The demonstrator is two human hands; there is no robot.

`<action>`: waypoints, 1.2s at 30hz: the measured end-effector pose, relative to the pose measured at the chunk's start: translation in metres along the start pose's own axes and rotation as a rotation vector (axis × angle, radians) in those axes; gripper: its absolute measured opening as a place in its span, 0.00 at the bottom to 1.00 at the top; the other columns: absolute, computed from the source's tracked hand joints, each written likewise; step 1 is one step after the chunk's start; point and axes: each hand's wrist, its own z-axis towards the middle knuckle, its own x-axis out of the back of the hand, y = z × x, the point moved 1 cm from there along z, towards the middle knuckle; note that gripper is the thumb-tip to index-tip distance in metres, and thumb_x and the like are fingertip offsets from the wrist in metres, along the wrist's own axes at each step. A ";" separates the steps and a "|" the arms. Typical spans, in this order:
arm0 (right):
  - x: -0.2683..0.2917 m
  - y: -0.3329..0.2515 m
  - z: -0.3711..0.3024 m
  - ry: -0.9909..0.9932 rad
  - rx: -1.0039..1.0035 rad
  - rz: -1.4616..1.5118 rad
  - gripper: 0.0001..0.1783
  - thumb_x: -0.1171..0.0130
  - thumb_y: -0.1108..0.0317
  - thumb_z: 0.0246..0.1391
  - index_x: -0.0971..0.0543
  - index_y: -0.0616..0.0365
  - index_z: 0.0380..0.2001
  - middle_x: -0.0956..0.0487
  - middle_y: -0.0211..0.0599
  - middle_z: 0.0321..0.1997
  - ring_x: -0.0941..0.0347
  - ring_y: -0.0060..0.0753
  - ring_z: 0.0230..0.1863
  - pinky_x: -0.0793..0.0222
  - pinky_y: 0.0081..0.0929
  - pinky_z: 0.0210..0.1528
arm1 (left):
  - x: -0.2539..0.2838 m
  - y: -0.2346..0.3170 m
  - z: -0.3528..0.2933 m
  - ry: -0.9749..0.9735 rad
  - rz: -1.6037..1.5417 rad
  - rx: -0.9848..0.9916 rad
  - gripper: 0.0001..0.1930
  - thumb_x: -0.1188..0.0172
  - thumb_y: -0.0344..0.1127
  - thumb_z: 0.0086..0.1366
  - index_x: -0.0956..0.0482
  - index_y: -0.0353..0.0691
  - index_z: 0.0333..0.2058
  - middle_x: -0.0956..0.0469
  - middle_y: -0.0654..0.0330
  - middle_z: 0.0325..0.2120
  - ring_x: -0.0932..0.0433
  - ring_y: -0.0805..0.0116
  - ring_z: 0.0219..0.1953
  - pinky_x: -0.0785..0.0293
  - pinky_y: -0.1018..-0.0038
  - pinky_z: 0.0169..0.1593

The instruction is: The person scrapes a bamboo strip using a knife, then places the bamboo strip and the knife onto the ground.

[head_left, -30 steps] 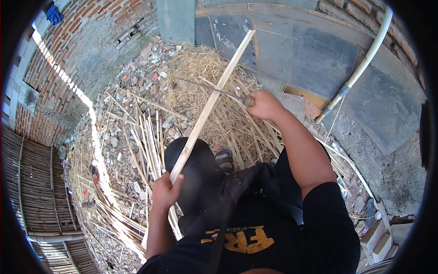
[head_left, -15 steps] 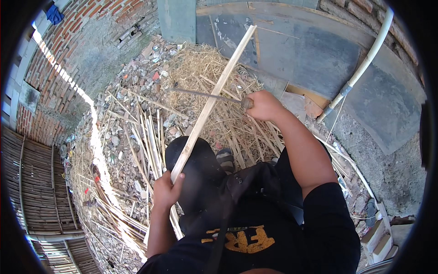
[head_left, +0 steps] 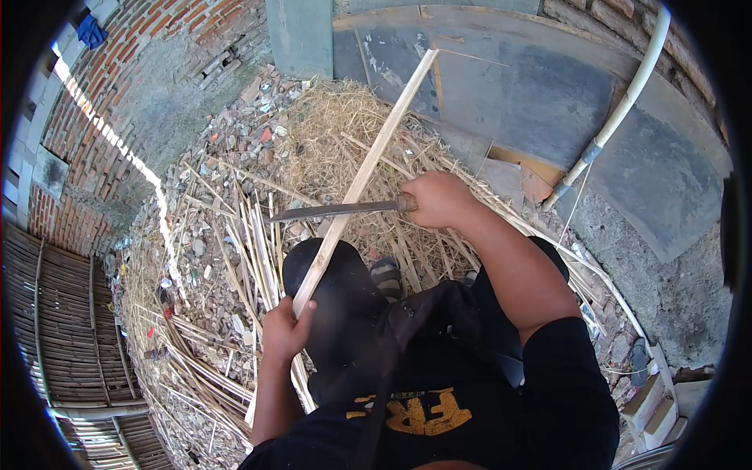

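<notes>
My left hand is closed round the lower part of a long pale bamboo strip, which slants up and away to the right across my knee. In my right hand is the handle of a long knife. Its dark blade points left and crosses the strip about midway; whether the edge touches the strip I cannot tell. Beneath the knife lie thin shavings and split strips on the ground, by my sandalled foot.
A heap of dry shavings lies ahead on rubble. Split strips are piled to the left, near a slatted bamboo panel. Grey boards and a white pipe lean at the right; a brick wall stands far left.
My right hand has come nearer along the strip, and the knife with it; the blade now shows its broad side. My left hand and the strip are almost unmoved.
</notes>
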 end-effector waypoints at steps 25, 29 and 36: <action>-0.005 0.044 0.016 0.208 -0.196 0.216 0.14 0.37 0.63 0.44 0.17 0.53 0.37 0.17 0.48 0.35 0.19 0.54 0.41 0.23 0.48 0.46 | -0.002 0.005 -0.001 0.044 0.022 -0.041 0.26 0.37 0.52 0.66 0.30 0.33 0.22 0.28 0.43 0.14 0.25 0.38 0.20 0.30 0.53 0.27; -0.002 0.050 0.014 0.283 -0.234 0.192 0.16 0.38 0.62 0.45 0.17 0.55 0.39 0.17 0.51 0.36 0.20 0.56 0.41 0.23 0.48 0.47 | -0.003 0.000 -0.002 0.082 0.034 -0.072 0.26 0.36 0.51 0.65 0.31 0.33 0.21 0.30 0.44 0.13 0.26 0.39 0.19 0.31 0.54 0.26; -0.006 0.009 0.002 0.135 -0.026 0.040 0.10 0.37 0.64 0.43 0.18 0.52 0.32 0.17 0.45 0.33 0.18 0.52 0.40 0.23 0.49 0.43 | -0.001 0.000 0.000 0.042 0.005 -0.034 0.27 0.36 0.52 0.65 0.30 0.33 0.21 0.30 0.44 0.12 0.25 0.40 0.19 0.31 0.54 0.26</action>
